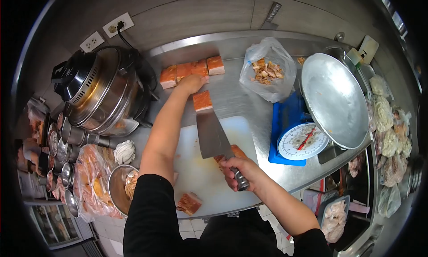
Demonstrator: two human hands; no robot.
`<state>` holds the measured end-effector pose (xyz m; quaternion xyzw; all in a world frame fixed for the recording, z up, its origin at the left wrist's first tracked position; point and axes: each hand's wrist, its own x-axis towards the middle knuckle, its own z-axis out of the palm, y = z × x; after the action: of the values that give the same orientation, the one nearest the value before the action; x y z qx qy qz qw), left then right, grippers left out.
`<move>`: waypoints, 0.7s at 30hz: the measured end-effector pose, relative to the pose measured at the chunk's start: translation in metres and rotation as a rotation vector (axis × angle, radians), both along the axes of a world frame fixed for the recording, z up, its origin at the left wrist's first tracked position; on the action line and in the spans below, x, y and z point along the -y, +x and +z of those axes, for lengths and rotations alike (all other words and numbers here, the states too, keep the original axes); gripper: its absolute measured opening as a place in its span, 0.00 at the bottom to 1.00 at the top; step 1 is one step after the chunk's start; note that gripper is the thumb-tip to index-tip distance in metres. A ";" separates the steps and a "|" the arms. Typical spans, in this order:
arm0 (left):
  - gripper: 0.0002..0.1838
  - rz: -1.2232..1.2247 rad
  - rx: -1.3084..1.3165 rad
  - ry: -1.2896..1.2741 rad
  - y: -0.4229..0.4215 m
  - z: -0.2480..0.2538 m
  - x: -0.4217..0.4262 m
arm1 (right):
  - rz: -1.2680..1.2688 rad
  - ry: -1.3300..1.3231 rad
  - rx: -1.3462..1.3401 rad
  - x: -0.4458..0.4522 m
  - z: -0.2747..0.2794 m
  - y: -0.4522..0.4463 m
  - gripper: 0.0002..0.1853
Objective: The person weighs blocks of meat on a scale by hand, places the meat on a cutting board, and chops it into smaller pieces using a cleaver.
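My right hand (244, 171) is wrapped round the handle of a cleaver (211, 134), its wide blade pointing away from me over the white cutting board (240, 128). Just past the blade's far end lies a block of roasted pork belly (203, 101) with orange-brown skin. At the back, my left hand (192, 83) grips a pork belly block (199, 68) in a row of several; its fingers are partly hidden. Another pork piece (238, 151) shows on the board, partly behind the cleaver and my right hand. One more pork chunk (189, 203) rests near the board's front edge.
A blue scale (278, 136) with a large metal pan (334, 99) stands right of the board. Behind it sits a plastic bag (267, 72) of meat scraps. Left are a glass-bowled cooker (104, 94), a metal bowl (117, 190) and a bag of meat (91, 177).
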<state>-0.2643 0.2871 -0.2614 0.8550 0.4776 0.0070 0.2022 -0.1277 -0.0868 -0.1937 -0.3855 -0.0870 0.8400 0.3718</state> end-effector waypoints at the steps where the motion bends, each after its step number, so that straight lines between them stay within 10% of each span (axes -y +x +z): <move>1: 0.33 -0.022 0.021 0.000 -0.001 0.001 0.001 | -0.017 0.011 0.026 -0.005 0.002 0.000 0.10; 21: 0.16 0.202 0.065 0.271 -0.009 0.006 0.026 | -0.047 -0.010 0.126 -0.058 -0.004 -0.014 0.11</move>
<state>-0.2733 0.2609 -0.2549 0.8212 0.5492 0.1195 0.0985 -0.1419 -0.0291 -0.1980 -0.4413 -0.0971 0.8055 0.3834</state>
